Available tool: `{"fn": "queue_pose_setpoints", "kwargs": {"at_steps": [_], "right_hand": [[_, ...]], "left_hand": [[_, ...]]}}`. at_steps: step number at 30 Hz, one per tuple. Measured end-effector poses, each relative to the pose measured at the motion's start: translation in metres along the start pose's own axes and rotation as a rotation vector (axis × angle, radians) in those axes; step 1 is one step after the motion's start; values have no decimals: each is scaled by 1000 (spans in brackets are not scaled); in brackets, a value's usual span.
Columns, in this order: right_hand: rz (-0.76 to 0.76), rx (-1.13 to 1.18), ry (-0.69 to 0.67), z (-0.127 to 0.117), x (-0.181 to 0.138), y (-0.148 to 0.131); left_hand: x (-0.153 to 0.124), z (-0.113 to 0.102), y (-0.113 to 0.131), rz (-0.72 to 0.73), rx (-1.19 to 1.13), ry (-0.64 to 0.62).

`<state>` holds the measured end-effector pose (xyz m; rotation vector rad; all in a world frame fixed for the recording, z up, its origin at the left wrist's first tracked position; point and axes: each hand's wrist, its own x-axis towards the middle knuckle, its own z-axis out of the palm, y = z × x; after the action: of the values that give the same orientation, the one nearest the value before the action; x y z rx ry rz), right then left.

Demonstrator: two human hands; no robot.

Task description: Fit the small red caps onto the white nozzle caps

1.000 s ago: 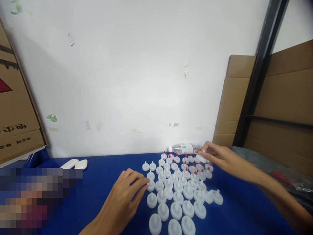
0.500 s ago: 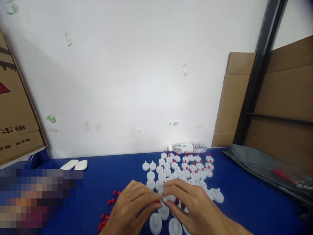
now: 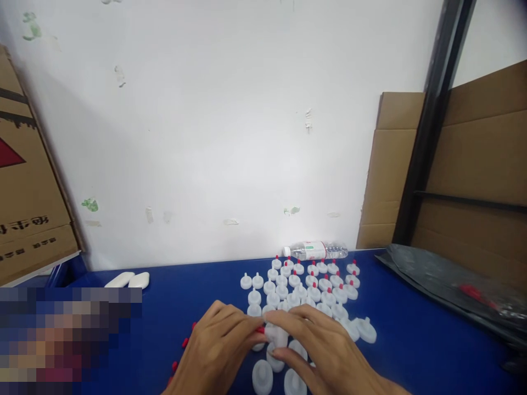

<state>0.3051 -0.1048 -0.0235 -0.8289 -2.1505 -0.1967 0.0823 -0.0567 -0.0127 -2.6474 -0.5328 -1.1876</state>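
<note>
Between my hands a white nozzle cap (image 3: 278,336) lies on its side, its spout pointing left. My right hand (image 3: 325,345) grips its round base between thumb and fingers. The fingertips of my left hand (image 3: 224,343) pinch a small red tip cap (image 3: 260,330) against the end of the spout. Whether the tip cap is fully seated cannot be made out. Around and behind my hands stand many white nozzle caps (image 3: 254,297), those at the back and right topped with red tips (image 3: 314,285). Loose red tip caps (image 3: 185,342) lie left of my left hand, partly hidden by it.
A clear plastic bottle (image 3: 315,250) lies against the wall behind the caps. Two white rounded objects (image 3: 139,280) rest at the back left of the blue table (image 3: 173,299). A dark plastic bag (image 3: 436,285) is at right. Cardboard (image 3: 391,175) stands beside a black post.
My hands have turned the white nozzle cap so its spout points left, and the red tip cap now meets the spout. The view has shifted slightly.
</note>
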Motion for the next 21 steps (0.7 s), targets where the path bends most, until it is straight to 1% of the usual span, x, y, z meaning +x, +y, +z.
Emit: {"fn": "queue_pose_setpoints", "kwargs": {"at_steps": [2, 4, 7, 10, 12, 15, 17, 19, 21], "right_hand": [[-41, -18, 35, 0, 1, -2], [-45, 18, 57, 0, 0, -3], [-62, 68, 97, 3, -1, -2], [-145, 12, 131, 5, 0, -1], [-159, -11, 120, 6, 1, -1], [-110, 3, 39, 1, 5, -1], [-50, -31, -13, -7, 9, 2], [24, -111, -35, -18, 11, 11], [103, -190, -37, -27, 12, 25]], "left_hand": [[0, 0, -1, -3, 13, -36], [-1, 3, 0, 3, 12, -49], [-3, 8, 2, 11, -53, -8], [-3, 9, 7, -43, -170, 1], [-2, 7, 9, -84, -209, -4], [2, 2, 7, -162, -225, -5], [4, -1, 0, -266, -218, 0], [4, -6, -13, -382, -161, 27], [2, -11, -33, -465, -58, 66]]}}
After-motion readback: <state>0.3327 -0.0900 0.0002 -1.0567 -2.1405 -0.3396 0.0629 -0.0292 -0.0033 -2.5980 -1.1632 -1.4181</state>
